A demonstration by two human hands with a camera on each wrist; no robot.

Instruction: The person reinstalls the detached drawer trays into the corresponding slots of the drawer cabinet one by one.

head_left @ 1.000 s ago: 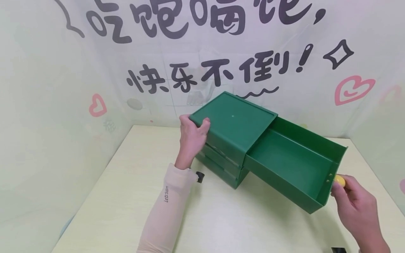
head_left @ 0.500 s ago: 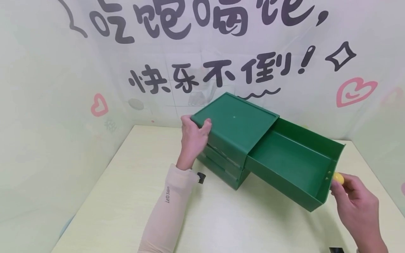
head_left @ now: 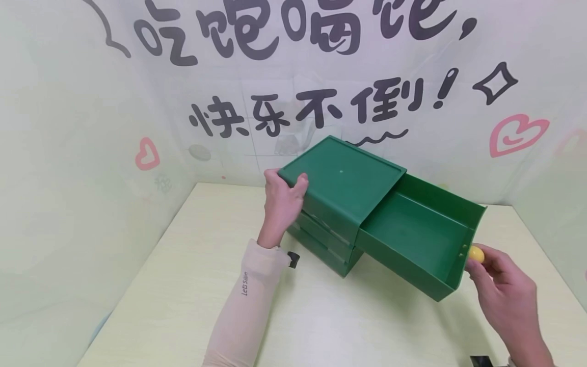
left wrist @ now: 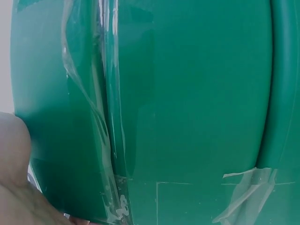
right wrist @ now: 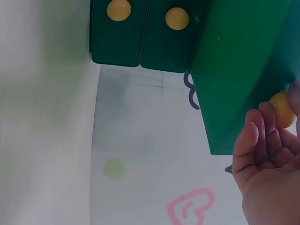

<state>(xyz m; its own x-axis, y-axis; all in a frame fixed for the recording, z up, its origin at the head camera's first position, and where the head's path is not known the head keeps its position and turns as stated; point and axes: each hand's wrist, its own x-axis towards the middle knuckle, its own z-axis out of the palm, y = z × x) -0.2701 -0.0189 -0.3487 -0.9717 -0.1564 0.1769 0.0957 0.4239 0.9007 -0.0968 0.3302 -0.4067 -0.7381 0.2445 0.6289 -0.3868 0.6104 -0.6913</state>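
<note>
A green drawer cabinet (head_left: 341,183) stands on the table, its top drawer (head_left: 417,232) pulled well out to the right. Nothing lies in the visible inside of that drawer. My left hand (head_left: 283,201) grips the cabinet's rear upper corner, thumb over the top edge; its other fingers are mostly hidden behind. At the drawer's front, my right hand (head_left: 506,290) pinches the round yellow knob (head_left: 476,254). Below, in the right wrist view, two pushed-in lower drawers carry yellow knobs (right wrist: 177,18) of their own. Clear tape (left wrist: 248,192) sticks to the cabinet side in the left wrist view.
The pale wooden table (head_left: 151,300) reaches under both arms. A printed white curtain (head_left: 220,163) with black lettering and pink hearts hangs behind, and pale curtains flank the sides. Small black parts show at both wrists.
The top drawer has slid partway back toward the cabinet, and my right hand has moved left with its knob. My left hand keeps its grip; the whole view has shifted slightly.
</note>
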